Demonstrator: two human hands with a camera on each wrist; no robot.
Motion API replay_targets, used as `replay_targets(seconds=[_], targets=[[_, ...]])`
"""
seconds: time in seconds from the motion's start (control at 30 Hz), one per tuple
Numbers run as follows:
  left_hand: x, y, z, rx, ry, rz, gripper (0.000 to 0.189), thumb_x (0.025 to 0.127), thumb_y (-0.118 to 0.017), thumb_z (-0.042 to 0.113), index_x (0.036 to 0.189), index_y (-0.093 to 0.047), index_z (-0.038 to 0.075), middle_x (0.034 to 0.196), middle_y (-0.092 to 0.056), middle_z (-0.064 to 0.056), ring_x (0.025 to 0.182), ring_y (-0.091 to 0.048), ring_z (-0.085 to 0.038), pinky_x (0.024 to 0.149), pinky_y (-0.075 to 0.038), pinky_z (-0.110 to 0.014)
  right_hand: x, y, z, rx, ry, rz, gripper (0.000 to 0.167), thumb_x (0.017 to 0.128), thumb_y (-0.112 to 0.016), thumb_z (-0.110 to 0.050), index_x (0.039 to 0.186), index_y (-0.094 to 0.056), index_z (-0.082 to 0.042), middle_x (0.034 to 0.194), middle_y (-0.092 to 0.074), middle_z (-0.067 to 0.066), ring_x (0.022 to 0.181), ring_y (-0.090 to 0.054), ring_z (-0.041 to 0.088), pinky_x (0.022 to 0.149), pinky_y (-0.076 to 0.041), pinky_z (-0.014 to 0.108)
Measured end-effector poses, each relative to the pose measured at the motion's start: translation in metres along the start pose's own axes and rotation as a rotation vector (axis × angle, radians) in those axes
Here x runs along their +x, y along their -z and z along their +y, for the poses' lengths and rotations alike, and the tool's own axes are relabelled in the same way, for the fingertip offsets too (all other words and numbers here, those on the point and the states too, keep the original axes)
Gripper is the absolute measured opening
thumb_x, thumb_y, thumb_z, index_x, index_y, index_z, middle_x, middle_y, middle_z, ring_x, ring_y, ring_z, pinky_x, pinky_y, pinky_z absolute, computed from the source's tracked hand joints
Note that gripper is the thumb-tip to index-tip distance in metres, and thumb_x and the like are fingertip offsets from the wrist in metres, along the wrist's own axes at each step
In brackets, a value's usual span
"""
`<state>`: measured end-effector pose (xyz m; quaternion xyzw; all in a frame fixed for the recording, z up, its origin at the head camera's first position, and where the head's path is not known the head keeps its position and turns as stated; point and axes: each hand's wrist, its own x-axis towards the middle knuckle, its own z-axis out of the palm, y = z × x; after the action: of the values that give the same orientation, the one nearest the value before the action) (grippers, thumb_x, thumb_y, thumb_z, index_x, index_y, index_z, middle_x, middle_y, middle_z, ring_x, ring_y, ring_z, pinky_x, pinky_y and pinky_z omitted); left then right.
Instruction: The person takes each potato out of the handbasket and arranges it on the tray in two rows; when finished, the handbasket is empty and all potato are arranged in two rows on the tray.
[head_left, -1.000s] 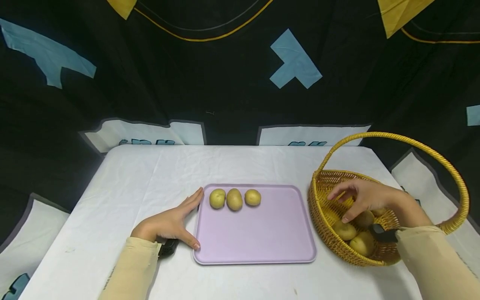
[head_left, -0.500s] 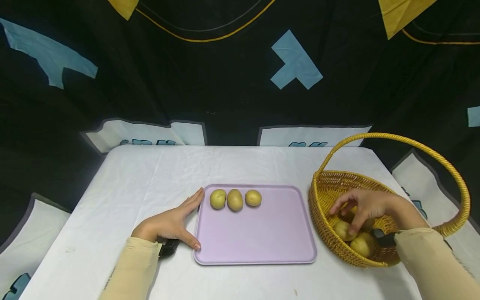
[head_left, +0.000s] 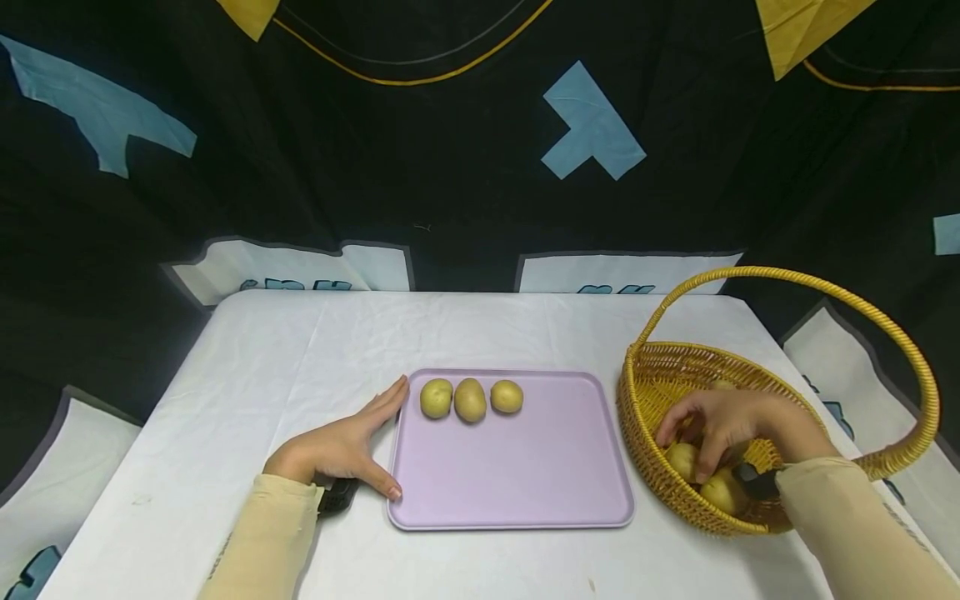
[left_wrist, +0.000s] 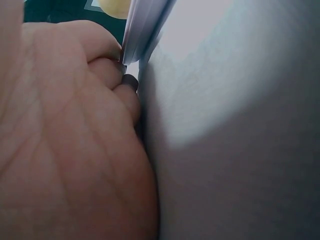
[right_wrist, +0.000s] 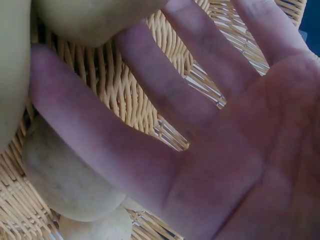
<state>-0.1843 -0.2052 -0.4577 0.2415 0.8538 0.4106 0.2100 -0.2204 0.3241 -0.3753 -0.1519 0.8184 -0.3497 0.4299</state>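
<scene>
My left hand rests at the left edge of a lilac tray, thumb and fingers spread along its rim; the left wrist view shows the palm beside the tray's edge. Three potatoes lie in a row at the tray's back left. Inside a wicker basket, my right hand is lowered over a potato, fingers on one side and thumb on the other. From the right wrist, that potato shows between the digits, with other potatoes nearby.
The basket's tall arched handle rises over the right forearm. Another potato lies in the basket near the thumb. A white cloth covers the table, and a dark patterned curtain hangs behind it.
My right hand has sunk deeper into the basket, and its fingers and thumb have come down around a potato. The left hand, tray and its potatoes have stayed put.
</scene>
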Motion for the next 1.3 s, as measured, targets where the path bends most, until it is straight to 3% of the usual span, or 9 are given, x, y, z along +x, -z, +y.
replay_targets(seconds=[0.3,0.7,1.03,1.3], targets=[[-0.0002,0.0005,0.0013,-0.001,0.005,0.0,0.146,0.057,-0.099,0.035,0.162,-0.001,0.006,0.168,0.009,-0.01,0.151,0.008,-0.037,0.118,-0.005,-0.061,0.0049,-0.0022,0.0007,0.065,-0.023,-0.035,0.05,0.062,-0.084,0.013,0.108,-0.073,-0.003,0.103,-0.068,0.014,0.09,-0.061,0.026,0.067,-0.058,0.035],[0.0,0.0004,0.0027,0.0,0.008,-0.004,0.146,0.057,-0.098,0.035,0.162,-0.001,0.006,0.168,0.009,-0.011,0.151,0.008,-0.037,0.118,-0.005,-0.061,0.0058,-0.0047,0.005,0.012,-0.017,-0.015,0.051,0.06,-0.083,0.017,0.105,-0.073,-0.004,0.104,-0.065,0.01,0.093,-0.058,0.027,0.069,-0.059,0.038],[-0.0001,0.0004,0.0018,-0.003,0.006,-0.002,0.146,0.057,-0.098,0.035,0.162,-0.001,0.007,0.168,0.009,-0.01,0.151,0.008,-0.036,0.117,-0.005,-0.061,0.004,-0.003,0.0054,-0.003,0.028,0.004,0.049,0.061,-0.083,0.01,0.107,-0.073,-0.005,0.101,-0.065,0.011,0.09,-0.058,0.026,0.07,-0.058,0.036],[-0.0003,0.0005,0.002,0.001,0.005,-0.001,0.146,0.057,-0.098,0.036,0.162,-0.001,0.007,0.168,0.009,-0.01,0.151,0.008,-0.037,0.117,-0.004,-0.062,-0.0009,0.0018,0.003,-0.081,0.12,0.056,0.05,0.062,-0.082,0.004,0.11,-0.074,-0.003,0.107,-0.065,0.012,0.092,-0.057,0.027,0.072,-0.057,0.035]])
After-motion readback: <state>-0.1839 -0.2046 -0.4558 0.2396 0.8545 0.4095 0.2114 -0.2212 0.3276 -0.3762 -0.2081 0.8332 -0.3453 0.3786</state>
